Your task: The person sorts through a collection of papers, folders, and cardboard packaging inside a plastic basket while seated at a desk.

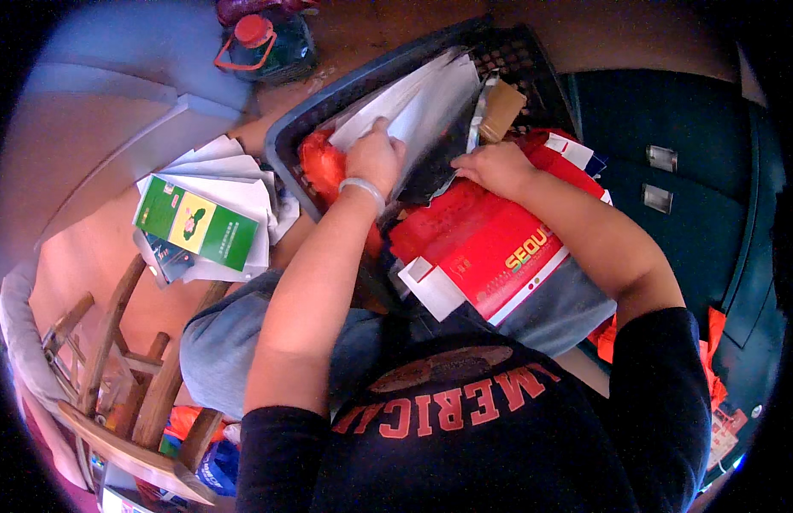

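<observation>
A dark plastic basket [287,115] stands tilted before me, with white cardboard sheets [428,96] packed upright in it. My left hand [377,160], a pale bangle at its wrist, has its fingers curled over the near edge of these sheets. Beside it an orange plastic bag [322,160] bulges inside the basket. My right hand [495,170] pinches the edge of a dark flat sheet [435,163]; its fingertips are partly hidden. Under my right forearm, a flattened red carton [460,256] with printed lettering lies across my lap and the basket's near side.
A fanned pile of flattened cartons, a green one [197,221] on top, lies left of the basket. A wooden chair [156,391] stands at lower left. Behind is a large bottle with a red cap [252,32]. A dark green cabinet [697,122] borders the right; a brown box [502,109] sits in the basket.
</observation>
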Demonstrator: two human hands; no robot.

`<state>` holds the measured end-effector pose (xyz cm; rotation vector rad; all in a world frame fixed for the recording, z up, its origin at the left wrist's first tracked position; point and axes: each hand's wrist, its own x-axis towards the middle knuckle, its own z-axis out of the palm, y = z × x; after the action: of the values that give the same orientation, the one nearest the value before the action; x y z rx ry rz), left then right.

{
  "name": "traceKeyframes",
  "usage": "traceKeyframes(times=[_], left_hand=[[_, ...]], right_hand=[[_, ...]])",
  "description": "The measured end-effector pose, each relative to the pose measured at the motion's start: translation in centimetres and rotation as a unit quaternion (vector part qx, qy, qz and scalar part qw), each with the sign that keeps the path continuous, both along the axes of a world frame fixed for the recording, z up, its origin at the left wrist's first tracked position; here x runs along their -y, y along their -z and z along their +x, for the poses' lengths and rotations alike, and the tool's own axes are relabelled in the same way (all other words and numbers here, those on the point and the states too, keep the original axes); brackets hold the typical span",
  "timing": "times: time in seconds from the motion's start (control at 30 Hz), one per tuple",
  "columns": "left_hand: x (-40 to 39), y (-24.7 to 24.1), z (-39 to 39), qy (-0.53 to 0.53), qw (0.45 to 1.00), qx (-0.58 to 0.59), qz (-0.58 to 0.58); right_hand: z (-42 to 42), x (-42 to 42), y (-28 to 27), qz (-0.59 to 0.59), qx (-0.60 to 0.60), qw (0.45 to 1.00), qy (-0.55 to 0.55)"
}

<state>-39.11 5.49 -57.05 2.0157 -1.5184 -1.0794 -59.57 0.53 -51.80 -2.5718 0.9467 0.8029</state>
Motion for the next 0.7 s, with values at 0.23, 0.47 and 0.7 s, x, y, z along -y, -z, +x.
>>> traceKeyframes(times=[0.23, 0.47, 0.7], left_hand=[[-0.4, -1.3, 0.0, 0.185, 0.919, 0.207, -0.279], [-1.2, -0.4, -1.2, 0.247, 0.955, -0.160, 0.026], [-1.5, 1.7, -1.4, 0.179, 0.929, -0.312, 0.083]], right_hand=[[-0.7, 0.0, 0.7, 0.008, 0.026, 1.000, 0.001], [-0.8, 0.1, 0.6, -0.034, 0.085, 0.995, -0.030], [-0.8, 0.3, 0.1, -0.048, 0.128, 0.989, 0.049]])
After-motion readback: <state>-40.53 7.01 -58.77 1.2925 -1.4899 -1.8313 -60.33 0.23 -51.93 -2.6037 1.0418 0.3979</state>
